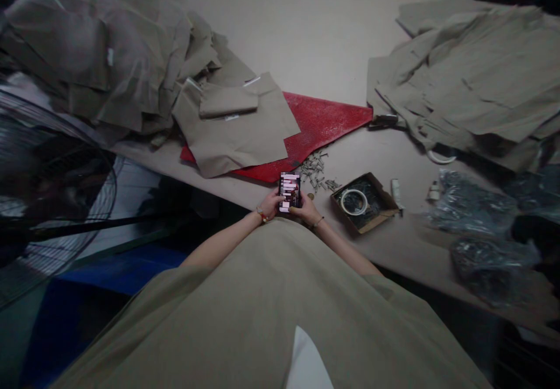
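A lit smartphone (289, 191) stands upright at the near edge of the beige work table (324, 33), held between both hands. My left hand (272, 204) wraps its left side, and a bracelet shows on that wrist. My right hand (307, 207) grips the right side, thumb near the screen. Just beyond the phone lie a red sheet (324, 123) and a small heap of grey metal pieces (317, 172).
Piles of khaki fabric pieces lie at the back left (118, 56) and the right (472, 80). An open cardboard box (364, 202) holds a white tape roll. Clear plastic bags of dark parts (476, 214) sit at right. A fan cage (48, 191) stands at left.
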Demonstrator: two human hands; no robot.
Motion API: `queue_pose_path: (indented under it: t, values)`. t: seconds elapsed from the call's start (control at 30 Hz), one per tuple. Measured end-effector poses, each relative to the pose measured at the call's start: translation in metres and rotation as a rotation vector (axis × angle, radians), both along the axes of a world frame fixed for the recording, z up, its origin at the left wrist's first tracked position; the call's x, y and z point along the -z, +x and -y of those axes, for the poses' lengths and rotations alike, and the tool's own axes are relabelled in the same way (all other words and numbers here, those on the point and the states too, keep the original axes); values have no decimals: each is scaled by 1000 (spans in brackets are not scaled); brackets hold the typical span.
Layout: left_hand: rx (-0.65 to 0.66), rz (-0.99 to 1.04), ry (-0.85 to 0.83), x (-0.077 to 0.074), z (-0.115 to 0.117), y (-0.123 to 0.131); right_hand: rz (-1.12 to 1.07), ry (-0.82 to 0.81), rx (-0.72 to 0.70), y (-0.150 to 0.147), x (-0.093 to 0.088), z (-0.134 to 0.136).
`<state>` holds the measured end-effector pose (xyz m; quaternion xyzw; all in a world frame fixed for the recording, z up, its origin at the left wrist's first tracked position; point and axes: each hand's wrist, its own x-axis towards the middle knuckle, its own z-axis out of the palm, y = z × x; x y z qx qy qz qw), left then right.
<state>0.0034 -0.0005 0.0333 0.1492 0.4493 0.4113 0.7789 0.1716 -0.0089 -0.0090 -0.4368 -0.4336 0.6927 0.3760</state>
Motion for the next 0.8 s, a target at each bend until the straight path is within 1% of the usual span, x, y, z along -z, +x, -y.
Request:
queue_pose_path:
  t: [0.17,0.37,0.43,0.6,0.73,0.8]
  values:
    - [13,6,-3,1,0,-1,-77,-54,44,-2,-4,1]
    - [7,11,-14,2,0,-2,-90,-108,32,-3,-4,3]
    - [-1,11,-18,1,0,-1,-86,-97,20,-2,-5,3]
    - [-19,8,-16,0,0,0,-26,-8,-9,-1,-10,1]
    - [-16,-2,-18,1,-1,0,-6,-12,-19,-1,-11,0]
    - [-4,-3,-22,2,0,-1,-20,-22,-1,-1,-11,0]
